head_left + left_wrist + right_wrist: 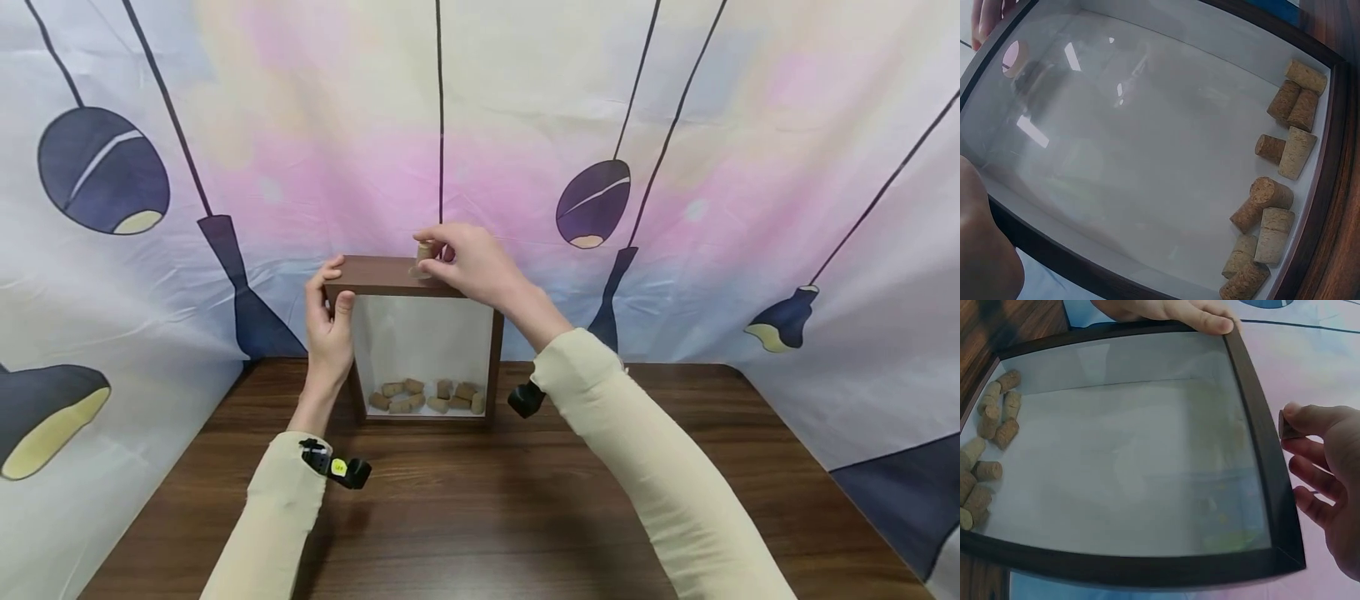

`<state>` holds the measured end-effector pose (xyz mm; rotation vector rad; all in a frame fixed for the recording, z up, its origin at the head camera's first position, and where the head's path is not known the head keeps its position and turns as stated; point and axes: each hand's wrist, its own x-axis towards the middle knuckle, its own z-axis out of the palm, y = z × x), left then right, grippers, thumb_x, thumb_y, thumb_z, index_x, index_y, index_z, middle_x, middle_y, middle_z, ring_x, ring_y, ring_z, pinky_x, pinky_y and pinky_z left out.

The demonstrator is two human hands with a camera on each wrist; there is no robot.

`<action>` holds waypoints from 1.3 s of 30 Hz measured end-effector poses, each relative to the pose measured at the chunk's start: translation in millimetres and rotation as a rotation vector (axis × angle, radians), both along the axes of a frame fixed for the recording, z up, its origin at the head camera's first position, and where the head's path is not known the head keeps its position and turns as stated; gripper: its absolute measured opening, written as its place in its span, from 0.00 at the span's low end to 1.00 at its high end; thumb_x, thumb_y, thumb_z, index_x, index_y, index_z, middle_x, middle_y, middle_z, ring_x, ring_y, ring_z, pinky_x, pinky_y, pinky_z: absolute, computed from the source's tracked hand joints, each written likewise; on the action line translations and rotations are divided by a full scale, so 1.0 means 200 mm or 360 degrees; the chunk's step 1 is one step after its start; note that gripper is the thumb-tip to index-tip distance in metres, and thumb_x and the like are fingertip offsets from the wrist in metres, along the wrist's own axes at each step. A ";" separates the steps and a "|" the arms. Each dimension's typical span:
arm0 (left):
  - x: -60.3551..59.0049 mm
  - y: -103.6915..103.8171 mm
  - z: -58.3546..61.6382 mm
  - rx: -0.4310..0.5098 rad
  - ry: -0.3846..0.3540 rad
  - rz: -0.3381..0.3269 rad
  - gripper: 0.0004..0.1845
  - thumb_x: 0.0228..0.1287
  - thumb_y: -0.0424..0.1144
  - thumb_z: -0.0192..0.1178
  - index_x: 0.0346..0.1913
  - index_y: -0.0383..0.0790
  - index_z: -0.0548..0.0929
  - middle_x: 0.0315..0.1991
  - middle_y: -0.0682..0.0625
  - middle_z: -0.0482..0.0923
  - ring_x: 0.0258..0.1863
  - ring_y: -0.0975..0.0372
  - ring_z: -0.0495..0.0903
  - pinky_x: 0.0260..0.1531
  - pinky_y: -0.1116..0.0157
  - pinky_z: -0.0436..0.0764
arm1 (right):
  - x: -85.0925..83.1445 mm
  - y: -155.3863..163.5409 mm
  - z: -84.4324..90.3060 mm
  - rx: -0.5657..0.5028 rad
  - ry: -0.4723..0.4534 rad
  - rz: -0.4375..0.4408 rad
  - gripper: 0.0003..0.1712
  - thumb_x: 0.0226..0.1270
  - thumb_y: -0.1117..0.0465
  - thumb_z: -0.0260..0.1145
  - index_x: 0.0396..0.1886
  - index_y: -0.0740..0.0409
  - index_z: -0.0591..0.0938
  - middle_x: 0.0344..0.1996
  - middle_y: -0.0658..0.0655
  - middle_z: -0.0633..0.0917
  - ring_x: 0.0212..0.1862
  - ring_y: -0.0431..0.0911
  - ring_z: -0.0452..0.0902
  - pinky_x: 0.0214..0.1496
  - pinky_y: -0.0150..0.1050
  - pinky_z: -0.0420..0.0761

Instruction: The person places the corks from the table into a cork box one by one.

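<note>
- A box frame (pixel 420 275) stands upright near the back edge of a brown wooden table (pixel 480 500). It is made of dark, smooth wood and is shaped like a square.
- The front of the box frame is a shiny clear pane (pixel 1147 144). The inside wall behind it is plain white.
- The left hand (pixel 328 321) grips the top left corner of the box frame, thumb in front and fingers curled over the top.
- The right hand (pixel 472 265) pinches one cork (pixel 424 252) with fingertips and thumb. The cork is small, round and tan, and it sits right on top of the box frame, in the middle.
- More corks (pixel 427 397) lie in a loose pile at the bottom of the box frame. They look rough and crumbly, like little stubby logs.
- A soft cloth (pixel 750 167) with pink clouds and dark hanging lamps hangs behind the table.
</note>
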<state>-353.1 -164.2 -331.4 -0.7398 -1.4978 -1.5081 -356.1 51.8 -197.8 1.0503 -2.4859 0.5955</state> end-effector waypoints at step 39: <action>0.04 -0.14 -0.03 -0.0278 -0.0319 0.0138 0.24 0.80 0.36 0.47 0.73 0.39 0.60 0.78 0.51 0.57 0.73 0.60 0.59 0.47 0.69 0.62 | 0.11 0.44 -0.29 -0.0501 0.0113 -0.0141 0.19 0.72 0.54 0.65 0.57 0.57 0.83 0.49 0.57 0.84 0.53 0.51 0.78 0.57 0.51 0.75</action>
